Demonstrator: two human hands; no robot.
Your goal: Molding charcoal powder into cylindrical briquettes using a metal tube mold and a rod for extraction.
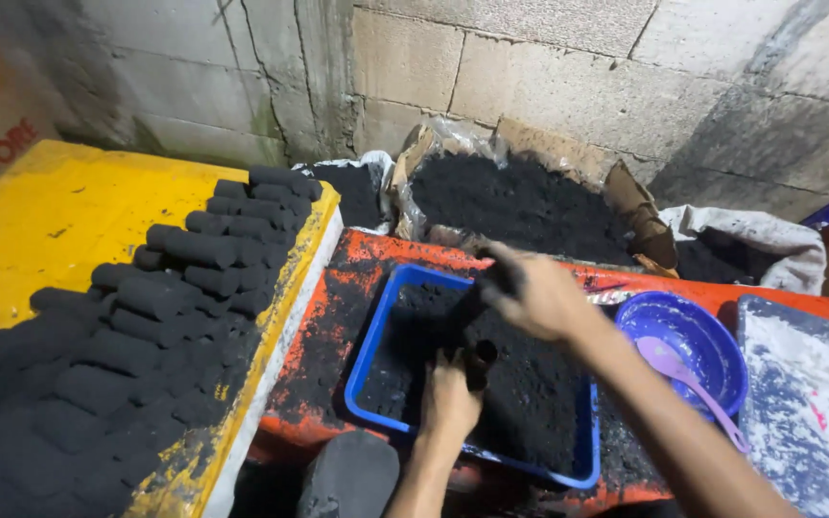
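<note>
In the middle of the frame, the left hand [450, 398] is curled tight around a short black tube [479, 363] over the blue tray [373, 341] of black powder. The right hand [534, 295] is closed on the tube's top. Black logs [179, 288] lie at left.

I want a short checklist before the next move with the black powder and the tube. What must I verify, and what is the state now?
1. Left hand grips the tube: ok, held upright over the tray.
2. Right hand above the tube: ok, it holds something dark; what it is, cannot tell.
3. Powder in the blue tray: ok, plenty.
4. Room on the yellow board for more briquettes: ok, far part bare.
5. Tube full: cannot tell.
</note>
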